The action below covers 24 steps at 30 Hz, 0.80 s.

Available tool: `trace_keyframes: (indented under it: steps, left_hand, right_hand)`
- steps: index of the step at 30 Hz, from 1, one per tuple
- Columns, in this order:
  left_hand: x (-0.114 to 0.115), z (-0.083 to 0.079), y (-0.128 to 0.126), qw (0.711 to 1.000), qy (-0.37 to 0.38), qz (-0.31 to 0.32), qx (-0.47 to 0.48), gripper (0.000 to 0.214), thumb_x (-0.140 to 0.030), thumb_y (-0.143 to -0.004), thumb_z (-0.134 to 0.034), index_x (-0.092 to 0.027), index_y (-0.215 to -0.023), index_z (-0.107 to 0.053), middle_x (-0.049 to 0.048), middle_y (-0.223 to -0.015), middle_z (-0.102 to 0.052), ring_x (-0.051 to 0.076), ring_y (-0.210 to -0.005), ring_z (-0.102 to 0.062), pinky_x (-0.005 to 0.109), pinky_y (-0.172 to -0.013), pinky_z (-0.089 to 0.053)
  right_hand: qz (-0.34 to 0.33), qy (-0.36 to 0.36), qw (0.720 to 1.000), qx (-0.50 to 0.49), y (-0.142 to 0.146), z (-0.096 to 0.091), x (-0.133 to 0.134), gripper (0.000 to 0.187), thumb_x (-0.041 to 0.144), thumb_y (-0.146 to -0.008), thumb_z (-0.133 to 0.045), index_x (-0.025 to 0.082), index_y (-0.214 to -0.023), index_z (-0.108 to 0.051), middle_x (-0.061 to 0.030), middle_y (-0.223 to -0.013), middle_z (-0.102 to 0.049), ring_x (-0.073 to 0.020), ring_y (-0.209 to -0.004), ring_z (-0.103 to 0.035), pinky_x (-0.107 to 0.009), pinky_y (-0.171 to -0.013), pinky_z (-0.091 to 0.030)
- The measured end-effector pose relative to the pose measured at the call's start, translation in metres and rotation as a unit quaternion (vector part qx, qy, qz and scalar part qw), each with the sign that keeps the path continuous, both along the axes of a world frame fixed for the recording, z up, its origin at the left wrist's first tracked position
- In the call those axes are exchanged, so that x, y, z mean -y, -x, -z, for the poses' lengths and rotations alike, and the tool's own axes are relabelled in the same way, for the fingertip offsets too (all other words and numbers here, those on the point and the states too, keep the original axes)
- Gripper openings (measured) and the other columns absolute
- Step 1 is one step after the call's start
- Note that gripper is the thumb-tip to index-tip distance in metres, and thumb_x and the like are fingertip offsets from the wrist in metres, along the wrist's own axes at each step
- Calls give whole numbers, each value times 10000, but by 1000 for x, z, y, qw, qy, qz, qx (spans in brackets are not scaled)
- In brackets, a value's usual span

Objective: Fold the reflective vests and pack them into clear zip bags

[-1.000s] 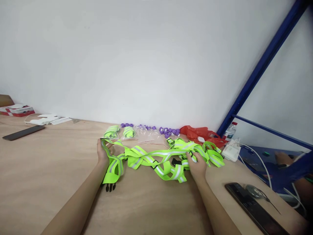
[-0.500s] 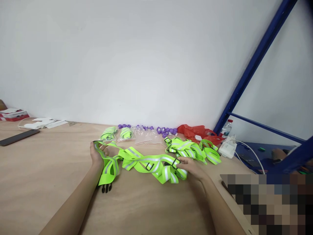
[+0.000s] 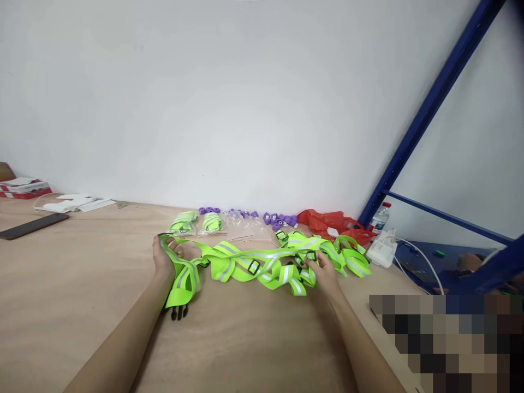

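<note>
A neon-green reflective strap (image 3: 241,255) with silver stripes stretches between my hands above the tabletop. My left hand (image 3: 164,256) is closed around its left end, where a loop droops and a black buckle (image 3: 179,312) hangs. At the other end, my right hand (image 3: 324,269) pinches the strap beside a black slider (image 3: 311,255). Loose folds of the strap sag in between, with another black slider (image 3: 254,267) on them. Just behind my right hand lies a pile of similar green straps (image 3: 354,262).
Along the wall sit bagged straps (image 3: 183,222), clear plastic bags (image 3: 245,225), purple rolls (image 3: 279,220) and a red plastic bag (image 3: 327,221). To the right are a bottle (image 3: 380,217), a white power strip (image 3: 382,248) and a blue metal frame (image 3: 434,103). A dark phone (image 3: 35,226) lies left.
My right hand has moved slightly right and up, drawing the strap's upper run straighter. The slider by its fingers has shifted right with it. My left hand stays nearly in place.
</note>
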<state>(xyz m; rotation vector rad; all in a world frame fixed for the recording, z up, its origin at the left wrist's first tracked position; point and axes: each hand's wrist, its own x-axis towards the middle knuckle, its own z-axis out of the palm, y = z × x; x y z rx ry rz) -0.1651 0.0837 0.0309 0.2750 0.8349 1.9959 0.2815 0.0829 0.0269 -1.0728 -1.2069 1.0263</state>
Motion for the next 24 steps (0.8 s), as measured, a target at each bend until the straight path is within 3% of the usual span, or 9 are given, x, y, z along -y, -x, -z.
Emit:
trace_keyframes:
  steps: [5,9,14,17,20,22,24]
  left_hand:
    - [2,-1,0,1000,-5,-7,8,425,-567,-935,-451,-216,-701,-399,-79,-534,-299,89,-350,-342,186,-338,-300]
    - [3,-1,0,1000,6,-19,8,418,-558,-946,-420,-213,-709,-412,-67,-536,-343,96,-353,-374,188,-335,-297]
    - [3,-3,1,1000,11,-22,-12,435,-590,-914,-460,-212,-705,-406,-50,-559,-397,95,-357,-395,187,-325,-266]
    - [2,-3,0,998,19,-32,-43,406,-571,-919,-459,-207,-740,-448,-49,-564,-418,106,-359,-441,187,-320,-264]
    - [3,-4,-4,993,26,-55,-98,334,-520,-918,-525,-196,-836,-518,-27,-642,-535,113,-374,-505,192,-326,-293]
    - [6,-5,-9,987,20,-62,-146,256,-446,-907,-599,-196,-903,-543,-7,-733,-615,110,-390,-538,188,-331,-295]
    - [10,-7,-16,980,7,-53,-192,193,-356,-887,-664,-200,-935,-560,-12,-749,-636,104,-403,-549,177,-340,-292]
  right_hand:
    - [-70,22,996,-53,1,-11,13,360,455,-654,-832,248,-848,-610,-6,-797,-624,-224,-746,-622,-416,-776,-548]
    - [-146,58,975,-159,1,-19,20,404,493,-667,-809,275,-967,-647,-34,-866,-639,-244,-792,-632,-481,-828,-550]
    - [-165,75,963,-198,-7,-20,18,462,436,-639,-806,251,-1055,-733,-58,-813,-668,-266,-800,-642,-484,-824,-542]
    - [-147,77,974,-155,-11,-17,16,478,399,-639,-809,239,-1087,-754,-63,-851,-715,-256,-769,-658,-459,-808,-529]
    - [-109,62,988,-92,-12,-15,13,498,379,-628,-834,265,-1107,-752,-58,-979,-748,-254,-784,-680,-444,-810,-517]
    - [-66,3,998,20,-10,-13,9,478,392,-646,-817,273,-1105,-755,-60,-1051,-749,-283,-890,-685,-442,-847,-510]
    - [-3,-82,981,175,-7,-11,5,418,388,-686,-753,262,-1085,-756,-70,-1084,-745,-302,-973,-665,-442,-881,-500]
